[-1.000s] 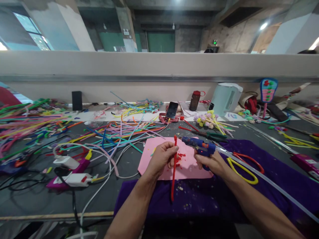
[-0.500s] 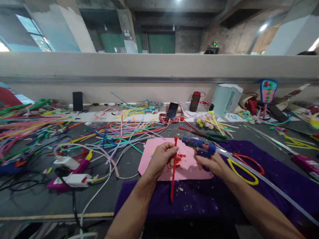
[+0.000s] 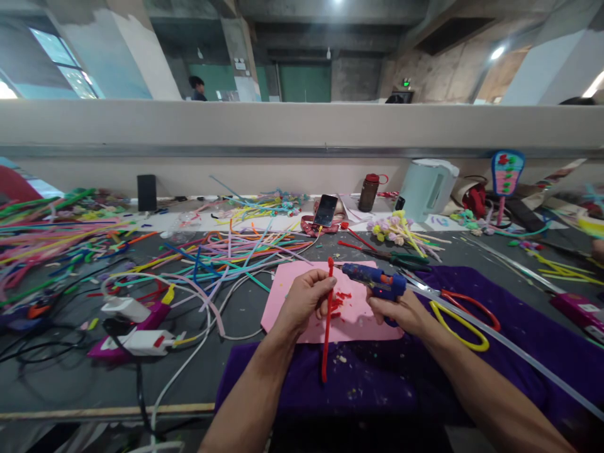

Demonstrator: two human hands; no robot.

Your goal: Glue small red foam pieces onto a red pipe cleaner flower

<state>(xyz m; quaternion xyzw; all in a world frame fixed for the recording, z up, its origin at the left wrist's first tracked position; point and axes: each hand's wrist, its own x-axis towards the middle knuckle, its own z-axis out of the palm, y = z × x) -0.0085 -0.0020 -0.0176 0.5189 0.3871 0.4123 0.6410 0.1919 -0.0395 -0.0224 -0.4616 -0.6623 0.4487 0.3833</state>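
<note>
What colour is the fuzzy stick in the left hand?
The fuzzy stick is red, clearest in the head view.

Left hand [image 3: 306,297], one; right hand [image 3: 399,308], one. Glue gun [image 3: 383,282], one. Held red pipe cleaner [image 3: 326,343], one. Pink sheet [image 3: 364,319], one. Purple cloth [image 3: 368,374], one. Kettle [image 3: 425,189], one. Bottle [image 3: 368,194], one. White chargers [image 3: 140,341], two. Loose pipe cleaners [image 3: 245,248], many, too tangled to count.

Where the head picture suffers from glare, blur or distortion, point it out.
Head view, upper right: glare blooms around the ceiling light; head view, right edge: a yellow item is smeared; head view, top: the left pillar and right pillar lean apart, likely wide-angle distortion; head view, middle: the glue gun and red stem look fairly sharp.
</note>
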